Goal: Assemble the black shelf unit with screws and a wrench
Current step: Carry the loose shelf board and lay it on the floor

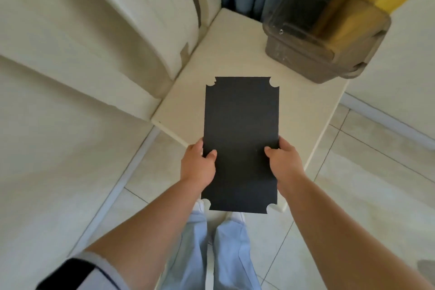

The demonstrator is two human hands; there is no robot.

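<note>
Holding the black shelf panel by its two long edges, the left hand and right hand each have a grip clasped on it, thumbs lying on the upper face and fingers hidden beneath. The panel's long axis runs straight away from the person, its far half reaching over the cream counter, its near end above the tiled floor. Both grips sit on the near half, level with each other, so neither hand is nearer; most of the board extends forward of them. It is a thin, flat, matte black rectangle with a quarter-round notch cut from each corner. A smoky translucent lidded bin stands at the counter's far right. No screws or wrench are visible.
</note>
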